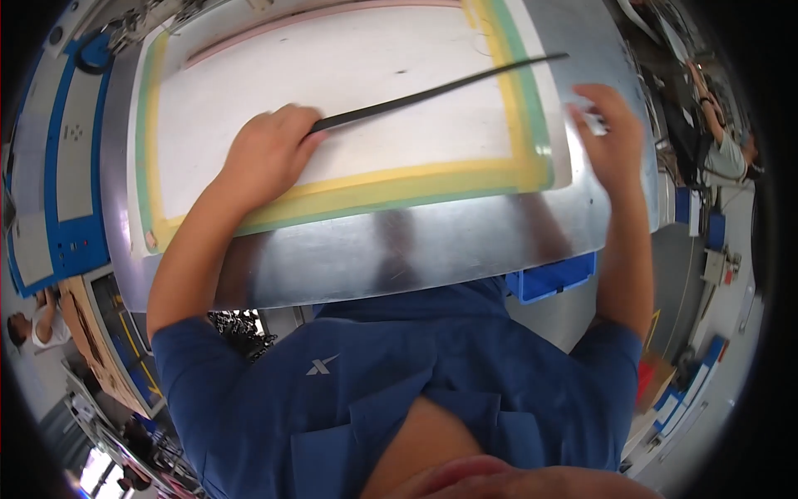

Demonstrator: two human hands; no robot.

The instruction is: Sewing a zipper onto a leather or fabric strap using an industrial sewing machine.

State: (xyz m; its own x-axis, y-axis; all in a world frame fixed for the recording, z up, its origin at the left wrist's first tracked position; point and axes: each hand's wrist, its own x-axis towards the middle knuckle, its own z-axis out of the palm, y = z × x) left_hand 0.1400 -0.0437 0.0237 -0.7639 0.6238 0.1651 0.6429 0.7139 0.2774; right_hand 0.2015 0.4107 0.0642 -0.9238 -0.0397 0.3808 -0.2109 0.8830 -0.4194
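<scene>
A long, narrow black strip (416, 97) slants over the white sheet, its thin far end reaching past the taped right border. My left hand (278, 150) is closed on the strip's near end, thumb against fingers. At the right, beside the strip's far tip but apart from it, is my right hand (613, 137), somewhat blurred. Its thumb and forefinger are curved with a gap between them. A small pale patch shows in that gap; I cannot tell whether it is an object or the table. Under the strip lies the white sheet (233, 108), edged with yellow and green tape (399, 181).
The sheet lies on a shiny metal table (341, 270). A pinkish bar (332, 18) runs along its far side. Blue-and-white equipment (79, 141) stands left, and a blue bin (553, 279) sits below the near edge. Other people are at the far left and right.
</scene>
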